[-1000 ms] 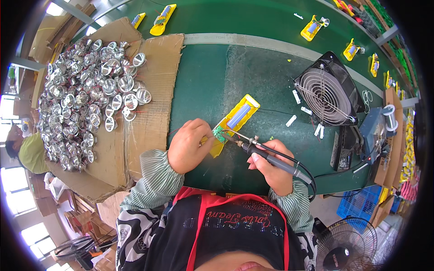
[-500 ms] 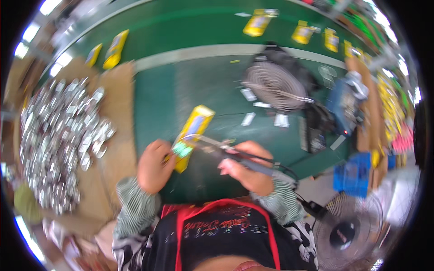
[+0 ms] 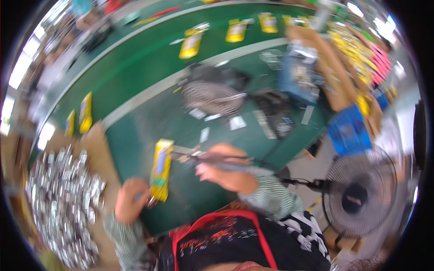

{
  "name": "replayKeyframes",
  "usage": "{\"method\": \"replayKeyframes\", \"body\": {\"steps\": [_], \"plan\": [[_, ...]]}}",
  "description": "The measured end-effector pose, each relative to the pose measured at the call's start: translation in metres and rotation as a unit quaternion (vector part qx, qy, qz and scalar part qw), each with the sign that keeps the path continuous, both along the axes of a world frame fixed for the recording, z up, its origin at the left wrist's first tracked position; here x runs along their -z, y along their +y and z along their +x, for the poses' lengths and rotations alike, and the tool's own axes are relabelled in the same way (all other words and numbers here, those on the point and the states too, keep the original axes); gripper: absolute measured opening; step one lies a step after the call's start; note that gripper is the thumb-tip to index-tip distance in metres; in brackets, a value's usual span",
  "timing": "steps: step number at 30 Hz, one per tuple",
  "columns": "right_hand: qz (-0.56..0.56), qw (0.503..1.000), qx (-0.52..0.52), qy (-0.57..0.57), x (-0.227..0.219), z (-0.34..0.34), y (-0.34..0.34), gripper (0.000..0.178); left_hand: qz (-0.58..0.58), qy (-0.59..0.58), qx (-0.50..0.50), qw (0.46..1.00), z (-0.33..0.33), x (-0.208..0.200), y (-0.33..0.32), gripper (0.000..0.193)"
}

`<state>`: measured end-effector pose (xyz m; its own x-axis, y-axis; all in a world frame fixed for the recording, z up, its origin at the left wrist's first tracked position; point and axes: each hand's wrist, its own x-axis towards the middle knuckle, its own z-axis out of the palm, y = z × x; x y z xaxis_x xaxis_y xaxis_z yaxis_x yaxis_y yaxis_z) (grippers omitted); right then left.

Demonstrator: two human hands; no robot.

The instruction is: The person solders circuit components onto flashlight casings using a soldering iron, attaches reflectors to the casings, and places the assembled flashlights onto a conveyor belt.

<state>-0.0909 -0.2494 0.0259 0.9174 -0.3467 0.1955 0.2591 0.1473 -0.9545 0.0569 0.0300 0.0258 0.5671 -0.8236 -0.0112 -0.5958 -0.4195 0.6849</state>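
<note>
A long yellow piece with a pale blue middle and a green patch near its lower end lies on the green tabletop. Curled beside that end, my left hand has its fingers drawn together. A small shiny bit shows at the fingertips, too blurred to name. My right hand grips a slim corded tool that looks like a soldering iron. Its thin metal end points left, near the upper right side of the yellow piece. Motion blur hides whether the two touch.
Many silvery parts cover cardboard at left. Beyond my right hand are a beige coil, white slips and a blue device. More yellow pieces lie on the far green strip. A fan and blue crate stand at right.
The whole view has swung rightward. The tool's metal end has gone from over the green patch to near the upper part of the yellow piece. My left fingers have shifted off its face.
</note>
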Motion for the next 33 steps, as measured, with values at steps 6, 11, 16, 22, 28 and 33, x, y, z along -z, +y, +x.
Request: {"method": "replayKeyframes", "body": {"steps": [6,11,16,22,28,33], "plan": [[0.006,0.995,0.068,0.078,-0.009,-0.008,-0.002,0.018,0.171,-0.246,0.050,0.953,0.033,-0.002,-0.037,0.055],[0.000,0.993,0.101,0.067,-0.012,-0.011,-0.008,0.019,0.291,-0.333,0.274,0.854,0.041,-0.011,-0.071,0.062],[-0.005,0.992,0.100,0.076,-0.010,-0.015,-0.007,0.020,0.302,-0.358,0.252,0.847,0.034,-0.008,-0.075,0.043],[-0.031,0.992,0.107,0.062,-0.016,-0.012,-0.005,0.021,0.374,-0.309,0.091,0.870,0.016,-0.005,-0.053,0.037],[-0.042,0.995,0.088,0.029,-0.024,-0.010,-0.002,0.022,0.218,-0.233,-0.016,0.948,0.009,-0.002,-0.026,0.032],[-0.046,0.998,0.051,0.009,-0.026,-0.013,-0.001,0.024,-0.058,0.004,-0.134,0.989,0.008,0.014,-0.017,0.015]]}}
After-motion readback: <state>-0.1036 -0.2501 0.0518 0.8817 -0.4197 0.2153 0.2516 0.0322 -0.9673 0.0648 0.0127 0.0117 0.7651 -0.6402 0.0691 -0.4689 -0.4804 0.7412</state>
